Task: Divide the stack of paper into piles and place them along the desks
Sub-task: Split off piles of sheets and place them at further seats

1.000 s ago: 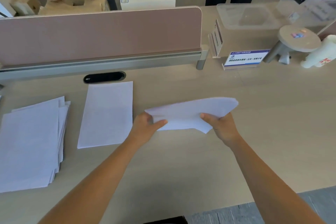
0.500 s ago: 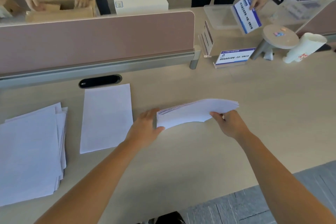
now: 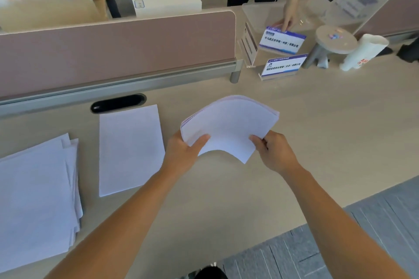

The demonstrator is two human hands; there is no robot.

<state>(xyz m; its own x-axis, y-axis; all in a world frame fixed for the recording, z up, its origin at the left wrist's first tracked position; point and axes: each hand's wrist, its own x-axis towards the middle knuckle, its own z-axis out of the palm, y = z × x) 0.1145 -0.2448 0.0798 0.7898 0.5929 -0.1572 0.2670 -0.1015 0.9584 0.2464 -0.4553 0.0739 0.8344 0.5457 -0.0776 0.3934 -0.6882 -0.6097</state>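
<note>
Half a second ago the bundle of paper (image 3: 229,127) was lying almost flat between the hands, and mostly its thin edge was showing. Now it is bending up like a little hill, and its wide white top is showing. The left hand (image 3: 183,154) is still holding the near left corner, with the thumb on top and the fingers hidden under. The right hand (image 3: 275,154) is still pinching the near right corner. The bundle is sitting over the middle of the desk (image 3: 317,131), just to the right of the flat pile (image 3: 130,149). I cannot tell if it is touching the desk.

Across the desk, another person's hand (image 3: 289,21) was holding a blue and white card (image 3: 282,39) up in the air. Now that card is down low on a clear plastic lid (image 3: 260,13).

The held sheets are thin and bendy, with many fine edges showing along the curved far side. The flat pile is a neat white rectangle. The big stack (image 3: 34,199) at the far left is messy, with its corners fanning out. The desk is smooth and pale, like light wood. A dull pink divider (image 3: 113,52) with a rounded corner is standing on a grey metal rail. A shiny black oval hole (image 3: 118,102) is sitting just behind the flat pile. A second card (image 3: 282,67) is standing in a clear holder. Near it are a round grey stand (image 3: 335,38) and a white paper cup (image 3: 362,52) lying tipped over.
</note>
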